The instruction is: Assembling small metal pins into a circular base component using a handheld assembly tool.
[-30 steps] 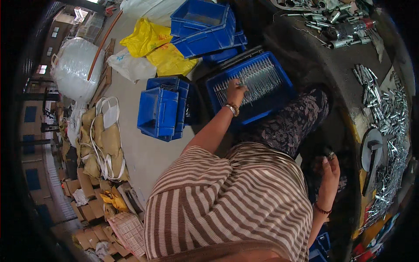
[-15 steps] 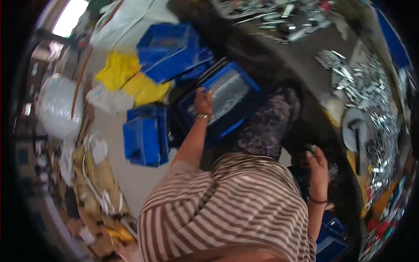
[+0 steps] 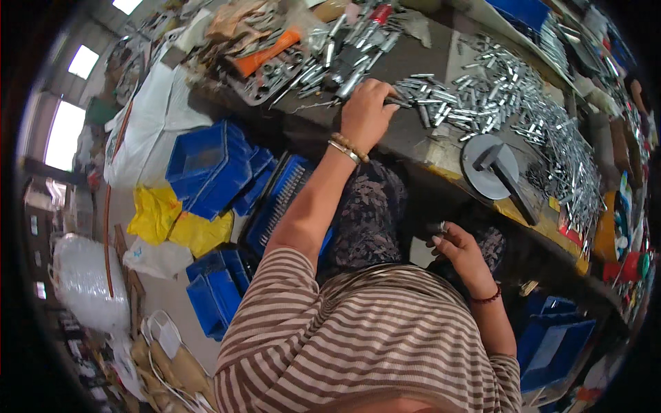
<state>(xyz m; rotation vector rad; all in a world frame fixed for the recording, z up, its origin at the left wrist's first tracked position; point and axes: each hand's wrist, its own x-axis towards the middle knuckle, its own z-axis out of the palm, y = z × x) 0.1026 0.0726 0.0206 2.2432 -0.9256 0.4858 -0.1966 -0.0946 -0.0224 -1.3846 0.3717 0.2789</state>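
My left hand [image 3: 370, 115] reaches over the bench's near edge, at the left end of a spread of short silvery metal pins [image 3: 475, 103]. Its fingers bend down with thumb and forefinger close together; what lies between them is hidden. In front of my body, well below the bench top, my right hand [image 3: 460, 251] is curled closed, with a small greyish bit at its fingertips that is too small to name. Beside my left forearm stands a blue bin [image 3: 284, 196] with rows of metal pins in it.
A round grey disc with a dark handle [image 3: 490, 165] lies near the bench edge. Metal tools and an orange-handled item [image 3: 268, 54] crowd the far left. Stacked blue bins [image 3: 206, 162] and yellow bags [image 3: 155, 212] are at left; more blue bins [image 3: 554, 344] stand lower right.
My left hand has left the blue bin and moved up and right onto the bench by the pins. My right hand stays curled by my body. The view has turned toward the bench.
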